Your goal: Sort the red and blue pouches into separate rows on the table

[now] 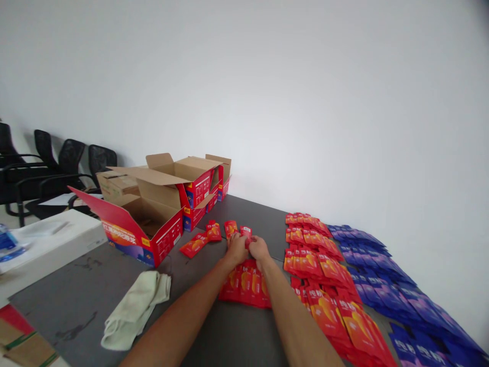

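Note:
My left hand [237, 248] and my right hand [260, 248] meet at the middle of the dark table, fingers closed on a small red pouch [246, 232]. The pouch stands up between them, its lower part hidden by my fingers. Just below the hands lies a row of overlapping red pouches [246, 285] with orange fruit pictures, partly covered by my forearms. Beyond my left hand are loose red pouches, one [231, 228] close to the fingers, one [213, 231] further left, and a flat one [194, 245] nearer the boxes.
Rows of red pouches [324, 306] lie to the right, with rows of blue-purple pouches [385, 285] beyond them. An open red carton [168, 244] stands left, more cartons [200, 188] behind it. A pale cloth [137, 308] lies front left. Black chairs [71, 158] stand far left.

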Demonstrator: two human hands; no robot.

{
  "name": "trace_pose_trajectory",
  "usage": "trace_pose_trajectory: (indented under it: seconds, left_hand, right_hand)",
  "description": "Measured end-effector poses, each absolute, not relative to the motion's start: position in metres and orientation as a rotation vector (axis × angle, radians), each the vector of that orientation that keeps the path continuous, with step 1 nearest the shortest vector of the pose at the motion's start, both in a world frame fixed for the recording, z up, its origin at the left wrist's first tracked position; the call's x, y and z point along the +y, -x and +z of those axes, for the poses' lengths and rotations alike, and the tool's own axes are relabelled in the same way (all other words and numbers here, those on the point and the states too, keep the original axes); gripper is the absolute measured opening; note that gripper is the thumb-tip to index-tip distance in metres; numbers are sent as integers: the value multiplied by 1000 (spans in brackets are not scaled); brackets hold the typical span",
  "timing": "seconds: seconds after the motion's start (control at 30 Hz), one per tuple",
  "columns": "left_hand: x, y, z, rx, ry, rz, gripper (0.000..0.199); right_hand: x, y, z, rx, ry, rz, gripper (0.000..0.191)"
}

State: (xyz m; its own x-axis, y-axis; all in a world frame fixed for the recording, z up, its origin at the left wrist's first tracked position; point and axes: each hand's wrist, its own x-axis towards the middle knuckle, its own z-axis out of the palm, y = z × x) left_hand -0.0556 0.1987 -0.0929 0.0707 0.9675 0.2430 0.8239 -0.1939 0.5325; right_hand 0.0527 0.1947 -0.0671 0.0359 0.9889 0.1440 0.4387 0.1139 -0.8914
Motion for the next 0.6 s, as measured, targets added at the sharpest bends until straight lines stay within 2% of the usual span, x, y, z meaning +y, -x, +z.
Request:
trace_pose_trajectory:
  seconds: [0.13,0.37,0.47,0.6]
  left_hand:
    - [195,57,-89,1603,-2069,1041,39]
    - [180,57,-67,1470,-2105,1198,31]
    - [164,60,-52,1486,-2088,1316,27]
    - [134,62,-32,1598,-1971,1455,22]
  right_hand:
    - [195,-53,-67,-1381,1431,908,29]
    - [181,-65,-68,-1226,1328,1010,41]
    - [163,-77,-64,-1221,1250,1022,46]
    - [128,-88,-55,-1265,1136,1009,44]
